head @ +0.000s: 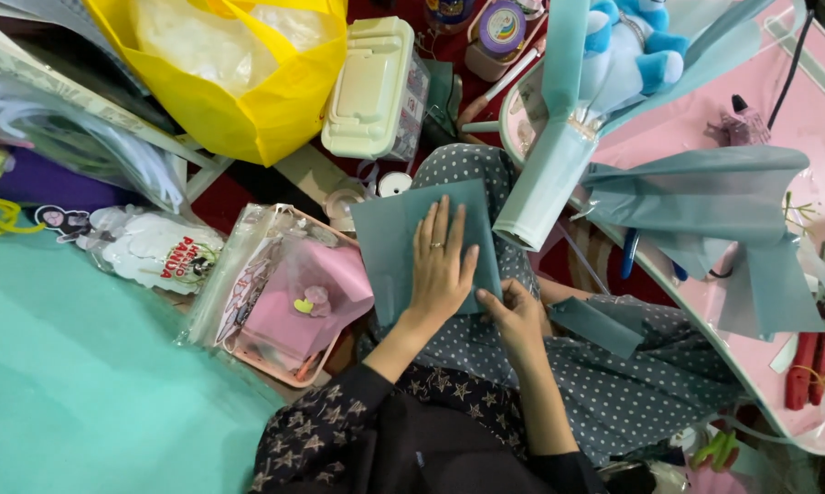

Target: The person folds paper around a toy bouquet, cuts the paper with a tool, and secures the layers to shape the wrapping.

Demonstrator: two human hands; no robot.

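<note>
Pressing teal paper sheet (390,240) flat on your lap — left hand (440,265) open, fingers spread on top; right hand (513,311) pinching sheet's lower edge. Folding step, likely. Next move calls for firm crease — teal roll (545,187) close beside.

We wear a black top whose sleeves are scattered with small pale stars, pushed up on both arms. A thin ring sits on one finger of our left hand (440,265). Our grey skirt (614,384) carries tiny white dots.
</note>
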